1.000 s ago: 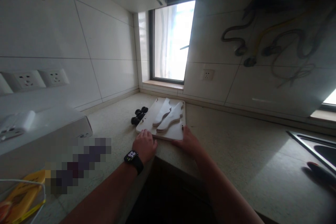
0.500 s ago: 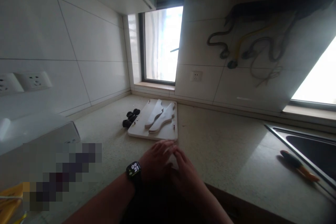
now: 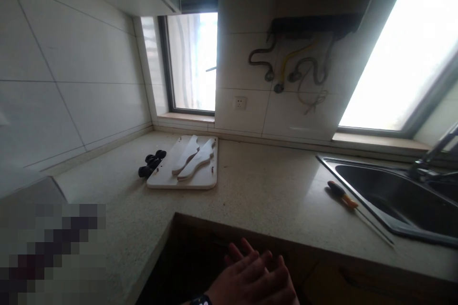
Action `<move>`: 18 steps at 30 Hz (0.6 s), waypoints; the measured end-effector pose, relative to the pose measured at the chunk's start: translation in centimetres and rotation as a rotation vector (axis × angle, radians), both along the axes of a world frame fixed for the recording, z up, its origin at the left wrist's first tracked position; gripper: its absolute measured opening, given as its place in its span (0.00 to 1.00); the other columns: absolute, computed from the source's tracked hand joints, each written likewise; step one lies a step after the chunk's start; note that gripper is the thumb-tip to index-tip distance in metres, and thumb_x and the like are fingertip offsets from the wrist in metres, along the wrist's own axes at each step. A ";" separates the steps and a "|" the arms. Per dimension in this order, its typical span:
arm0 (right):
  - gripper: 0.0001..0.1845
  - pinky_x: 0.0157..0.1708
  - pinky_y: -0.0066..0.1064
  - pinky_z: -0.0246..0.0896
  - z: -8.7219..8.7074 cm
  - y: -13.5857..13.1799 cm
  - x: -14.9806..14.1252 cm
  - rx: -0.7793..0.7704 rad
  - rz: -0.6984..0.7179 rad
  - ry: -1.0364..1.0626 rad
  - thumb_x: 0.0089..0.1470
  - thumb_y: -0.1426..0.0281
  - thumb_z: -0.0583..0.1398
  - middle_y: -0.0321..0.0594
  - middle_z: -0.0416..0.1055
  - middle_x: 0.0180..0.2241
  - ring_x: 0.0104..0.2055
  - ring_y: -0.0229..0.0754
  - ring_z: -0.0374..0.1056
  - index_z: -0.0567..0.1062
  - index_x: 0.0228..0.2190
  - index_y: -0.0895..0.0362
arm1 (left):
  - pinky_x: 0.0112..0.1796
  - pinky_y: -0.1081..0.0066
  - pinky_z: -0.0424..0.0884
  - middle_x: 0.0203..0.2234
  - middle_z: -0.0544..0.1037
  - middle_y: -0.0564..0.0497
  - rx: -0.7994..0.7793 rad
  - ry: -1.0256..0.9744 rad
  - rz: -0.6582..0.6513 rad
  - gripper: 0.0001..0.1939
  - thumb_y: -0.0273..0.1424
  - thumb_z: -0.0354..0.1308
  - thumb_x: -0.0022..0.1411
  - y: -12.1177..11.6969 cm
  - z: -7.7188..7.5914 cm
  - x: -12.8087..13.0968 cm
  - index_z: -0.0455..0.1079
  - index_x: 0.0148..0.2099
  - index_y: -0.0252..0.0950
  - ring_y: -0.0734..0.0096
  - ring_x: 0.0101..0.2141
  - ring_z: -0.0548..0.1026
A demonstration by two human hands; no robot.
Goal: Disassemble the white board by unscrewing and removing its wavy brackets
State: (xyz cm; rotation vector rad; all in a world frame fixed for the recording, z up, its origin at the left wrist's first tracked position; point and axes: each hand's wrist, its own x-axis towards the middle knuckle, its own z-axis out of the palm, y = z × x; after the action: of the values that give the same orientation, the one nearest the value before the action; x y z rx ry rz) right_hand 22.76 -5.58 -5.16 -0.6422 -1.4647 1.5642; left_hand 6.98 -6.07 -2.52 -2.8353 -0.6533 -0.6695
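Observation:
My left hand (image 3: 246,279), a watch (image 3: 201,299) on its wrist, is low in the middle of the view, in front of the counter's edge. It lies across my right hand (image 3: 234,251), which is mostly hidden behind it. The fingers of both hands that show are stretched out, and I see nothing held in them. Beyond them on the counter (image 3: 250,176) lies a white board (image 3: 196,184) with rounded corners. Two white wavy-edged pieces (image 3: 195,161) rest on it side by side. Several black round parts (image 3: 146,170) sit at its left edge.
At the right, a screwdriver (image 3: 342,195) with a black and yellow handle lies beside the metal sink (image 3: 379,195). A faucet (image 3: 425,167) stands behind the sink. Hoses (image 3: 263,57) hang on the wall. A pale box-like object (image 3: 39,190) is at the left.
The view has turned right, bringing more of the sink and the faucet in. My hands have dropped from near the board to below the counter edge, still together.

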 end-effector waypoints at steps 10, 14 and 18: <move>0.33 0.68 0.45 0.48 6.3 -2.7 4.8 0.945 -0.479 -0.290 0.64 0.57 0.57 0.38 0.53 0.70 0.72 0.52 0.49 0.60 0.68 0.42 | 0.68 0.44 0.42 0.73 0.45 0.40 -1.085 -0.503 0.192 0.46 0.62 0.36 0.69 -1.4 5.2 3.6 0.51 0.74 0.34 0.48 0.71 0.39; 0.37 0.68 0.55 0.44 2.9 -2.3 4.9 1.085 -0.436 -0.502 0.64 0.48 0.52 0.44 0.51 0.71 0.71 0.59 0.50 0.56 0.70 0.45 | 0.66 0.46 0.53 0.71 0.53 0.42 -1.294 -0.802 -0.097 0.49 0.61 0.15 0.66 -3.2 6.6 6.6 0.39 0.76 0.38 0.54 0.70 0.51; 0.33 0.65 0.61 0.49 -1.1 -1.5 5.2 0.338 -0.516 -0.211 0.61 0.46 0.55 0.44 0.65 0.64 0.67 0.63 0.57 0.69 0.63 0.42 | 0.59 0.48 0.67 0.63 0.68 0.38 -1.230 -0.613 -0.050 0.48 0.47 0.04 0.68 -5.3 7.1 6.1 0.47 0.75 0.35 0.55 0.60 0.71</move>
State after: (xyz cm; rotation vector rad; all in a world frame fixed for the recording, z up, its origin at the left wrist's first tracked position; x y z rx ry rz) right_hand 28.00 -7.07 -6.23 -0.9123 -1.5167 0.8519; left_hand 13.09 -11.40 4.58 -3.6719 -1.5126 -1.6290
